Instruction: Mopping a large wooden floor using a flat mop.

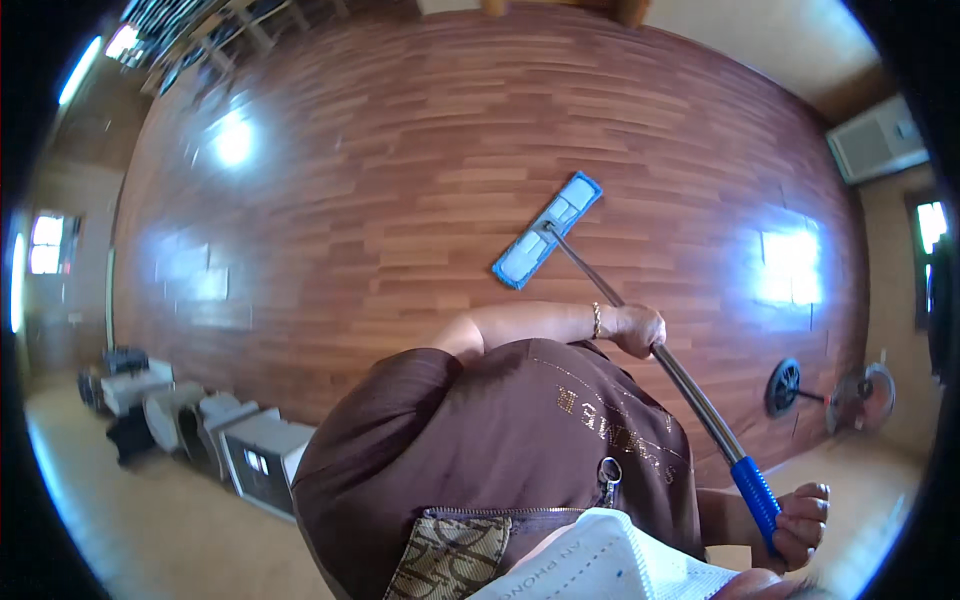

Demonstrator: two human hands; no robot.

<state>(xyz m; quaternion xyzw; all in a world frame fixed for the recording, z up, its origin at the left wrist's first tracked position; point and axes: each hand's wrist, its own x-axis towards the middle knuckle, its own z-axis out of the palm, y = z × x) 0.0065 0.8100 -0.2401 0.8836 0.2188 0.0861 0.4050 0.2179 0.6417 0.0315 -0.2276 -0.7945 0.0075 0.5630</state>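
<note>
A flat mop (pixel 545 232) with a light blue head and darker blue fringe lies on the wooden floor ahead of me. From its middle a metal pole (pixel 690 388) slants back toward my right side. My left arm reaches across my body, and my left hand (pixel 637 330) is wrapped round the pole partway up. At the near end, my right hand (pixel 802 527) is closed on the blue handle grip (pixel 756 500). A bracelet (pixel 597 320) circles my left wrist.
Brown wood-pattern flooring (pixel 430 140) spreads ahead. A fan (pixel 862 398) with a dark round base stands at the right. Boxy appliances (pixel 265 455) line the left side. Wooden furniture (pixel 225 35) stands at the far left. A white wall unit (pixel 878 140) hangs at the far right.
</note>
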